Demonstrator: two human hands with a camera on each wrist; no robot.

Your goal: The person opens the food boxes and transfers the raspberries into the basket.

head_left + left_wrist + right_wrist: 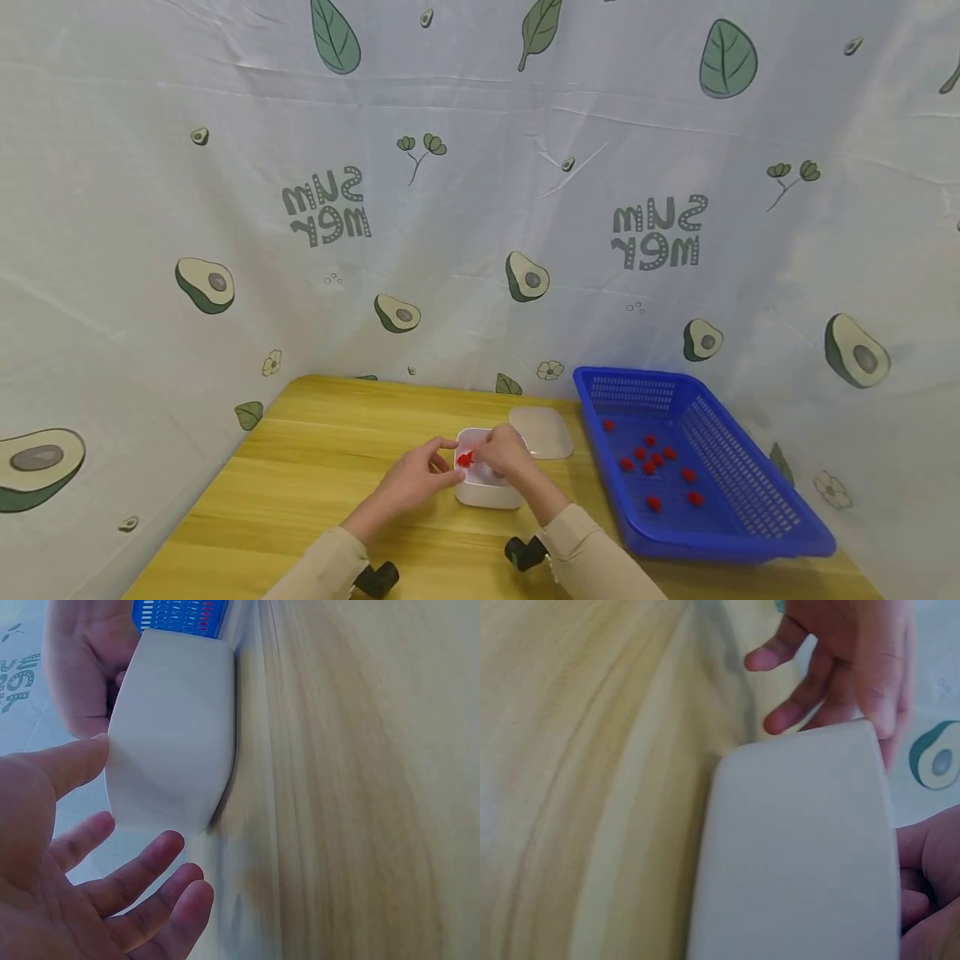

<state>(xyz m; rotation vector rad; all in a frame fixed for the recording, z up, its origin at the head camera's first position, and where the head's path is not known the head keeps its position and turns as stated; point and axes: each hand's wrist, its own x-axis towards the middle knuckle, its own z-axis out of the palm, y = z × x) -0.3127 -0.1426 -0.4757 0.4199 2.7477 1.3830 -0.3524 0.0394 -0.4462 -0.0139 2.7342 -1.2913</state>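
A small white box (pixel 487 496) stands on the table, its open top holding small red pieces (pixel 465 459). My left hand (pixel 417 479) is at its left side, thumb and forefinger spread at the rim. In the left wrist view the thumb (pixel 79 759) touches the box's edge while the other fingers stay loosely spread. My right hand (pixel 506 452) reaches over the rim into the box, fingers bent down, fingertips beside the red pieces. Whether it pinches one is hidden; in the right wrist view the box wall (pixel 802 847) covers the fingertips.
A translucent lid (pixel 542 433) lies on the wooden table (pixel 330 450) behind the box. To the right stands a blue plastic basket (pixel 731 546) with several small red pieces (pixel 649 468) on its floor. A printed curtain (pixel 465 208) hangs behind the table.
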